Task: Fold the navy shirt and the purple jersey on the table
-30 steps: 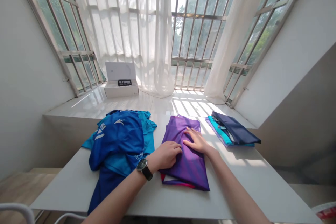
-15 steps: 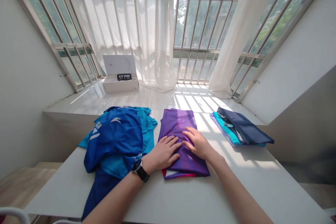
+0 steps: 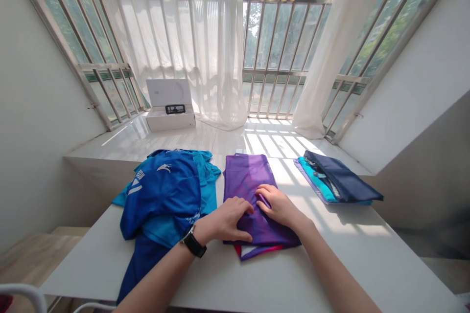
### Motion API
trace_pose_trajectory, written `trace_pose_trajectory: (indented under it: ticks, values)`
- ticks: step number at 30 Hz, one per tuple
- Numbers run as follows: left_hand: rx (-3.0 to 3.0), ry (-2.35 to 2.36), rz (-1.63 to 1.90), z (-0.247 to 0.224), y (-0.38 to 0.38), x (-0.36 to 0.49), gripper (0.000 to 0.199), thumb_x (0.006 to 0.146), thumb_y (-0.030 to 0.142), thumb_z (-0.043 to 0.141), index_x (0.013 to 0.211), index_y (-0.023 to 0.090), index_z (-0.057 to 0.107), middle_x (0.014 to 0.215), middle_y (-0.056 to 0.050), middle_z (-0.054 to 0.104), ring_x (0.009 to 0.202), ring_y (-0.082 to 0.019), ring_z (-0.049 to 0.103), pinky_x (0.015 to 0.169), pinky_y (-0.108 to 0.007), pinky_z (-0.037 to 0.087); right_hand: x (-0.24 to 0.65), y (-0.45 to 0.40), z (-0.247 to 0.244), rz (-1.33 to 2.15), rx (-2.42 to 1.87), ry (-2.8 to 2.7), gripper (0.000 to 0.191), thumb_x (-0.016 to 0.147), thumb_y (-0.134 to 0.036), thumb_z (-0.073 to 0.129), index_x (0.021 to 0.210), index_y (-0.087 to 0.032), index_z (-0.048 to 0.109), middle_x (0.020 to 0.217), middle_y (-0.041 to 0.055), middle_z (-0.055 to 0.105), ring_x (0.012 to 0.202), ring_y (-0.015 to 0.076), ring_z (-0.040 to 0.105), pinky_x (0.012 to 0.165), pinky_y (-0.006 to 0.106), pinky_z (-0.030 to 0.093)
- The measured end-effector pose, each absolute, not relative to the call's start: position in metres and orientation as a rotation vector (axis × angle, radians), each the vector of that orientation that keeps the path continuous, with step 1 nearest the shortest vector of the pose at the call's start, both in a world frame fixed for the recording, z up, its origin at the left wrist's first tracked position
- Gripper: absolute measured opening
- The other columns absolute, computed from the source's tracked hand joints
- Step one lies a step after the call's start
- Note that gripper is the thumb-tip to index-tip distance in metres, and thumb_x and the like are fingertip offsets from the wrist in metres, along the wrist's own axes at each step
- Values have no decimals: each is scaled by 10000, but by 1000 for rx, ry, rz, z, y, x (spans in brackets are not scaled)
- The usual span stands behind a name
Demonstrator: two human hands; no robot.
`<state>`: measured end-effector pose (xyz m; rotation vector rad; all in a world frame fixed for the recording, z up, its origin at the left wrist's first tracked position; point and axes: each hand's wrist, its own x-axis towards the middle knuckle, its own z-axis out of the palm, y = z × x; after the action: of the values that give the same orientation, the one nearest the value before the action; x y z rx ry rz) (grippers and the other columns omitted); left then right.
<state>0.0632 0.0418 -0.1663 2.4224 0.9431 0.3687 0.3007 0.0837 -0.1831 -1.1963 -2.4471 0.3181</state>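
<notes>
A folded purple garment (image 3: 249, 171) lies on the white table in front of me, with red and white edges showing from beneath its near side. My left hand (image 3: 232, 219) rests on its left part, fingers arched and thumb held apart. On the middle of the garment is my right hand (image 3: 276, 205), fingers bent and spread, their tips touching the fabric. Both hands are open, with no cloth visibly gripped. To the left, close to my watch-wearing wrist, a loose heap of blue shirts (image 3: 165, 195) spreads over the table.
At the right sits a folded stack of clothes (image 3: 341, 178), dark navy over turquoise and lilac. An open white box (image 3: 171, 120) holding a dark-framed device (image 3: 175, 109) stands on the sill (image 3: 216, 137). Dark blue cloth (image 3: 141, 266) reaches the table's near edge.
My fingers have gone from lying flatter to more bent, and both hands have come slightly nearer. The purple garment's upper layer has shifted, and its lower corner shows differently.
</notes>
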Motion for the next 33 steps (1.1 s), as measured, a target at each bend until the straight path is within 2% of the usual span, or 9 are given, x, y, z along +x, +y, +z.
trace_pose_trajectory:
  ticks: [3,8,13,17,21,24,28,30,33]
  values:
    - [2398,892,227,-150,37,53,434,721,455,848,1024,234,630,1003,-20,644,936,-225,595,824,-306,447,300,83,-183,307,-1201,-2455,235,920,-222,574,1128,-202,682,1221,117,676,1127,269,632,997,428,532]
    - [2483,983,23,-144,24,37,427,620,331,879,944,240,616,995,-20,595,962,-256,547,843,-342,418,300,82,-184,292,-1202,-2463,218,938,-242,563,1112,-202,688,1214,120,678,1128,273,627,986,426,532]
    - [2431,1044,115,-148,27,30,221,692,104,650,868,237,630,928,-14,638,833,-206,579,711,-283,421,298,82,-183,280,-1216,-2457,210,951,-258,549,1094,-202,692,1207,120,676,1108,272,626,977,422,526]
    - [2273,1024,211,-145,35,27,232,709,74,550,850,232,643,810,15,676,713,-166,599,602,-242,400,292,77,-174,428,-1168,-2382,205,962,-295,527,1026,-209,702,1104,99,706,1031,250,648,931,405,531]
    - [2241,1033,337,-147,41,28,252,723,89,542,903,228,651,776,27,678,706,-156,610,637,-234,429,278,61,-161,735,-1033,-2356,249,975,-382,509,1000,-227,703,933,45,734,848,201,670,802,342,539]
    - [2232,1106,543,-154,46,33,208,780,122,527,931,224,628,810,25,676,723,-148,605,667,-238,441,265,46,-160,810,-960,-2420,371,910,-471,620,1185,-226,658,1052,70,743,926,239,689,830,359,540]
    - [2145,1220,824,-168,55,42,133,824,140,513,919,211,575,759,29,625,670,-135,576,639,-242,446,251,36,-170,669,-1068,-2499,974,755,-475,780,1555,-186,305,1379,191,617,1154,375,645,914,462,526]
    - [2103,1270,918,-174,58,47,123,855,149,507,946,207,565,771,22,628,678,-139,589,647,-248,464,249,36,-176,627,-1159,-2499,981,782,-383,746,1586,-183,221,1370,198,623,1132,379,659,881,460,532]
    - [2194,1363,1078,-176,55,54,124,900,157,501,992,199,573,899,-29,661,818,-175,630,754,-291,495,251,43,-182,627,-1211,-2443,753,841,-256,627,1529,-176,331,1253,170,690,1038,337,696,829,428,534]
